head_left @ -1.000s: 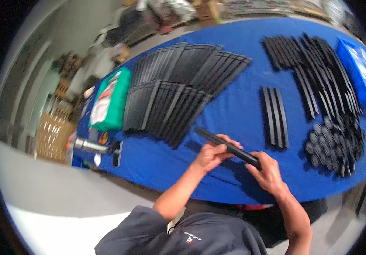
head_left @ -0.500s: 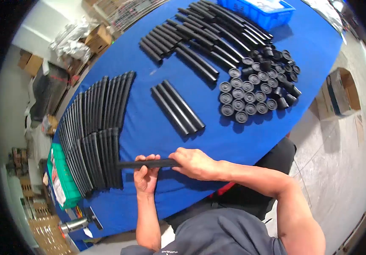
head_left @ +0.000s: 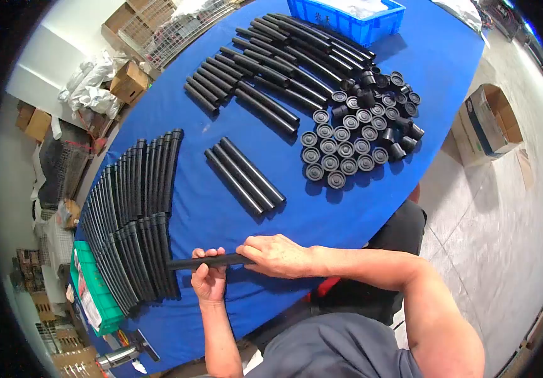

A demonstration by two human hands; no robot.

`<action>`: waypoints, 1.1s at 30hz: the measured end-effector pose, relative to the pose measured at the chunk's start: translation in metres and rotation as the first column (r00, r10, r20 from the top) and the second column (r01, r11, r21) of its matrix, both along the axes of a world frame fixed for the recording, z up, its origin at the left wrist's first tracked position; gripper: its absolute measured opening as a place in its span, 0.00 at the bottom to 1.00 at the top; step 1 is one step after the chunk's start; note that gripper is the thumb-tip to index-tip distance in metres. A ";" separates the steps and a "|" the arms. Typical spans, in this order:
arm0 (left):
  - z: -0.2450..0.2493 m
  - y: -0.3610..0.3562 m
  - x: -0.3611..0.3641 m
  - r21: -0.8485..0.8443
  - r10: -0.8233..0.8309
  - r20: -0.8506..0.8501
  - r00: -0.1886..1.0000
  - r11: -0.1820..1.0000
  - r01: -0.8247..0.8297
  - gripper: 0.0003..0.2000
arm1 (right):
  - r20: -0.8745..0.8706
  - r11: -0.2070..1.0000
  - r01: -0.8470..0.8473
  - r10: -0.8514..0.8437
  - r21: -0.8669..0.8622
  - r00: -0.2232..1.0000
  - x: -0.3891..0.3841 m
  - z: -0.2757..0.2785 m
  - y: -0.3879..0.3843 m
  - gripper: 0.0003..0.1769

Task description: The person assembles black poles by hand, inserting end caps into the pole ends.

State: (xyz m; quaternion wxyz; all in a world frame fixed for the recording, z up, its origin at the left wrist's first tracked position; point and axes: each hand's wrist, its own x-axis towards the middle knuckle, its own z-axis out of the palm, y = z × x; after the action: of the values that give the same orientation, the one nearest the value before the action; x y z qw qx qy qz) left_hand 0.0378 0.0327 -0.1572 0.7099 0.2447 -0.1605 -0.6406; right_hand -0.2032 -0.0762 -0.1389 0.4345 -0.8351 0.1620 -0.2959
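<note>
My left hand (head_left: 210,278) is closed around the middle of a black tube (head_left: 184,264), thumb below and fingers over the top. Wrapped over the tube's right end, my right hand (head_left: 276,256) hides that end. The tube lies roughly level across the view, close over the blue cloth, and its left end overlaps the edge of a stacked batch of black tubes with wider ends (head_left: 148,242). Beyond my hands, three plain black tubes (head_left: 245,177) lie side by side on the cloth.
Round black caps (head_left: 345,149) stand grouped at the right, some tipped over. Many plain tubes (head_left: 271,60) lie in rows at the back, near a blue crate (head_left: 353,25). A green crate (head_left: 98,290) sits at the left edge; a cardboard box (head_left: 489,126) is on the floor.
The camera view has shifted, so the table's things appear further left and mostly lower. Both hands keep their hold on the tube, with little visible change in grip.
</note>
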 end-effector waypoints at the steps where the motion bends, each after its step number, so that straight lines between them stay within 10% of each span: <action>1: 0.000 0.000 0.001 -0.014 -0.018 -0.009 1.000 1.000 0.018 0.17 | 0.043 0.999 -0.002 0.000 0.047 0.999 -0.002 0.005 0.000 0.19; 16: 0.004 -0.002 -0.002 -0.036 -0.094 0.037 0.995 0.995 0.095 0.16 | -0.157 0.887 -0.094 0.183 0.453 0.970 -0.008 0.023 -0.019 0.18; 21: -0.001 -0.003 0.000 0.018 -0.057 -0.028 0.998 0.998 0.058 0.16 | 0.041 0.992 0.054 -0.050 -0.112 0.998 0.000 0.003 0.004 0.17; 27: -0.001 -0.003 -0.002 -0.007 -0.051 0.008 0.999 0.999 0.051 0.16 | -0.126 0.928 -0.088 0.142 0.362 0.982 -0.004 0.012 -0.011 0.17; 30: 0.000 -0.005 -0.002 0.030 -0.051 -0.008 0.999 0.998 0.051 0.16 | -0.010 0.993 0.086 -0.087 -0.085 0.996 -0.001 0.003 0.004 0.17; 33: 0.000 -0.003 -0.001 0.007 -0.069 0.007 0.998 0.998 0.069 0.16 | -0.044 0.993 0.008 -0.002 0.121 0.999 -0.003 0.004 0.001 0.20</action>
State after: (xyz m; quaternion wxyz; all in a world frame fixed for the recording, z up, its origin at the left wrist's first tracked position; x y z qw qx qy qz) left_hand 0.0370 0.0296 -0.1576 0.6860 0.2438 -0.1694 -0.6643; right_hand -0.2060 -0.0748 -0.1346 0.4800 -0.8131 0.1911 -0.2684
